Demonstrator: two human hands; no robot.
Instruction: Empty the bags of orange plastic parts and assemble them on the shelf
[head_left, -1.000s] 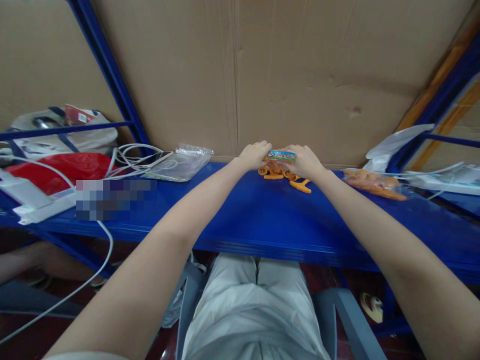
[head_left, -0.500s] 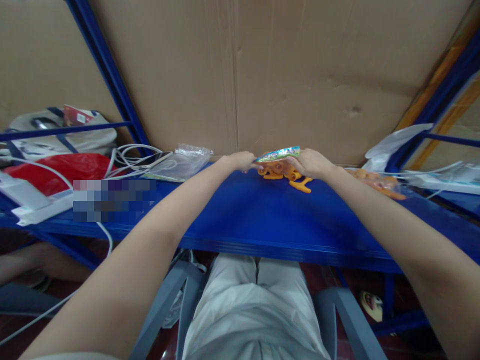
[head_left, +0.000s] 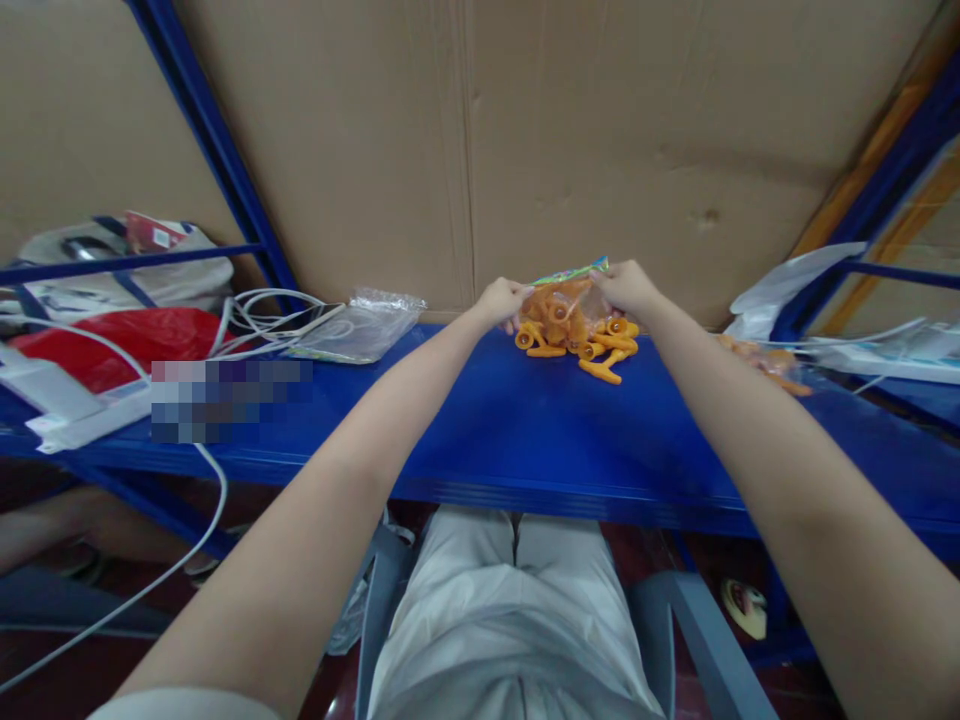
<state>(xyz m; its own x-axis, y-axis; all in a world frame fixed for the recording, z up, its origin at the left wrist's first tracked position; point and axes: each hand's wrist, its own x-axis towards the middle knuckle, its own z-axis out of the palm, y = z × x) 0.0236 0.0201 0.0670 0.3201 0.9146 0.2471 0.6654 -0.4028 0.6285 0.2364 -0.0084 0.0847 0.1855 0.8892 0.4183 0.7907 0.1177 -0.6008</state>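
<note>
A clear plastic bag [head_left: 574,298] with a colourful printed strip is stretched between my two hands above the back of the blue table. My left hand [head_left: 504,299] pinches its left side. On the opposite side, my right hand [head_left: 627,286] grips the bag near the strip. Orange plastic pieces show in the bag, and several more orange plastic pieces [head_left: 602,371] lie loose on the table just below it. Some have a round end with a hole, others a bar-like shape. Which pieces are still inside the bag is hard to tell.
Another bag of orange pieces [head_left: 776,365] lies at the right. A flat clear plastic bag [head_left: 360,330] and white cables [head_left: 262,305] are at the left, near a red bag [head_left: 127,340] and a white power strip [head_left: 90,410]. Cardboard [head_left: 562,140] stands behind the table.
Both hands have risen slightly with the bag, and the left has moved right. The printed strip has tipped away, and more loose orange pieces show beneath the bag.
</note>
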